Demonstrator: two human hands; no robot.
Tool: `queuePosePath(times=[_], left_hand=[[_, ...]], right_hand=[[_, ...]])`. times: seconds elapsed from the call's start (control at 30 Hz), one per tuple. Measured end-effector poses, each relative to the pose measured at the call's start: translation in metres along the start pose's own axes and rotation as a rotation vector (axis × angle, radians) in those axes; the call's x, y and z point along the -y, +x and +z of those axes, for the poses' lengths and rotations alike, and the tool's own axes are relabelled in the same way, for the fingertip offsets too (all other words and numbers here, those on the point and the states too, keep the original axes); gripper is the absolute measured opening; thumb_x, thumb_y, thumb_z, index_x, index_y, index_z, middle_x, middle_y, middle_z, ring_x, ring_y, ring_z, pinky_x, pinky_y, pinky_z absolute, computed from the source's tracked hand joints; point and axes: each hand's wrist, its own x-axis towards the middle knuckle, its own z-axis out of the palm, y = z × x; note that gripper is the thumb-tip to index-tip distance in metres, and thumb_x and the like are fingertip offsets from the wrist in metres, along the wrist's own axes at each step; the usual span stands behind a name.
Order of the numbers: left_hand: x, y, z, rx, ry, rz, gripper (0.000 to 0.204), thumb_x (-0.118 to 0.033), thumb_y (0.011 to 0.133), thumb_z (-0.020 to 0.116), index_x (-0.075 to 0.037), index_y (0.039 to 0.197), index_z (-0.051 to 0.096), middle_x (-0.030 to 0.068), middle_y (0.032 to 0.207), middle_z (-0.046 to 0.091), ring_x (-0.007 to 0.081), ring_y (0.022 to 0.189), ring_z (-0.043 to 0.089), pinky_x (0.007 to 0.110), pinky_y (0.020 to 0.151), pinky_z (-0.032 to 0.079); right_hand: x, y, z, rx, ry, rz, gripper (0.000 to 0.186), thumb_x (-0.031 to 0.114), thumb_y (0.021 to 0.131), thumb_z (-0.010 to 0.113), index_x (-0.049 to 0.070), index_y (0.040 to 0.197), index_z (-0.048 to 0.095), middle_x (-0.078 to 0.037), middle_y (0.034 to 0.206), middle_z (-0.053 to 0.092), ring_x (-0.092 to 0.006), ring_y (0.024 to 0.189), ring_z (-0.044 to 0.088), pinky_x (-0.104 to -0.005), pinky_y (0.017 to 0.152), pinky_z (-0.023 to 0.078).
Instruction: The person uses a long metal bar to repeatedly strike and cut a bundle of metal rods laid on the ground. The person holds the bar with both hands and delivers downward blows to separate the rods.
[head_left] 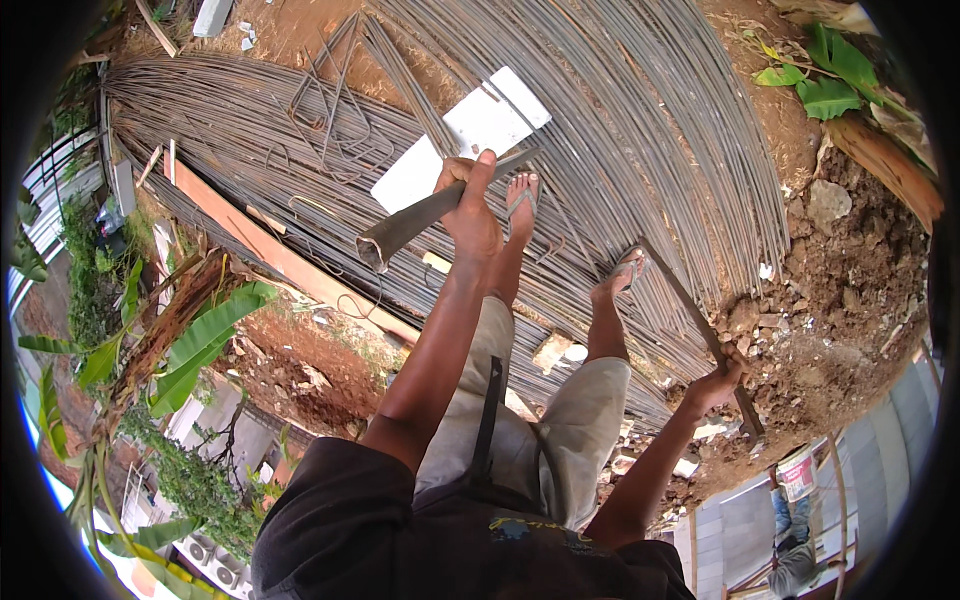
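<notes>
One left grip (pixel 474 222) clasps one hollow tube (pixel 410 226), one right grip (pixel 714 385) one dark bar (pixel 682 298).

The left hand (pixel 472 212) and right hand (pixel 716 386) are clenched, well apart.

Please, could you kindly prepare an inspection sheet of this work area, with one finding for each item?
surface: dark metal rods in a wide layer, under both sandalled feet
job's things: hollow dark tube; long dark bar
clutter: white panel on the rods; orange-brown plank at left
grips: left grip closed around the tube; right grip closed around the bar
cables: none clearly recognisable
surroundings: rubble at right; large-leaved plant at left; another person at lower right
</notes>
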Motion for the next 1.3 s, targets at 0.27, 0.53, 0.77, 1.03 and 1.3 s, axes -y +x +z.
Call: queuePosePath(times=[0.27,0.53,0.77,1.03,1.3], left_hand=[[0.000,-0.016,0.004,-0.012,-0.006,0.050,0.041,-0.005,0.094,0.076,-0.015,0.068,0.045,-0.0018,0.077,0.048,0.0097,0.082,0.044,0.031,0.088,0.035],[0.022,-0.043,0.025,-0.107,-0.056,0.110,0.038,-0.007,0.095,0.075,-0.015,0.072,0.046,0.0005,0.077,0.049,0.0121,0.080,0.047,0.031,0.082,0.040],[0.030,-0.059,0.043,-0.197,-0.033,0.168,0.038,-0.020,0.096,0.077,-0.015,0.074,0.047,-0.0017,0.078,0.046,0.0118,0.077,0.044,0.033,0.077,0.039],[0.031,-0.078,0.060,-0.135,0.024,0.185,0.033,-0.029,0.104,0.071,-0.016,0.081,0.050,-0.0041,0.077,0.044,0.0088,0.075,0.046,0.031,0.075,0.043],[0.022,-0.074,0.084,-0.133,0.159,0.176,0.043,-0.041,0.110,0.060,-0.010,0.083,0.047,-0.0021,0.080,0.038,0.0109,0.079,0.040,0.034,0.074,0.042]], right_hand=[[-0.024,-0.002,-0.022,0.076,-0.308,-0.149,0.031,0.014,0.111,0.036,0.003,0.101,0.063,-0.009,0.112,0.060,-0.0241,0.107,0.063,-0.0416,0.104,0.050],[-0.012,0.026,-0.027,0.111,0.002,-0.117,0.021,0.008,0.108,0.040,0.005,0.093,0.054,-0.008,0.100,0.056,-0.0229,0.093,0.063,-0.0429,0.091,0.053],[0.000,0.041,-0.038,0.161,0.264,-0.087,0.017,0.007,0.106,0.047,0.007,0.091,0.053,-0.010,0.098,0.063,-0.0230,0.092,0.063,-0.0410,0.089,0.052],[-0.006,0.039,-0.043,0.169,0.360,0.001,0.015,-0.002,0.101,0.047,0.007,0.092,0.056,-0.009,0.099,0.065,-0.0223,0.094,0.063,-0.0418,0.091,0.053],[-0.005,0.028,-0.009,0.051,0.286,0.121,0.015,0.002,0.100,0.049,0.005,0.090,0.059,-0.012,0.106,0.068,-0.0244,0.104,0.065,-0.0404,0.097,0.051]])
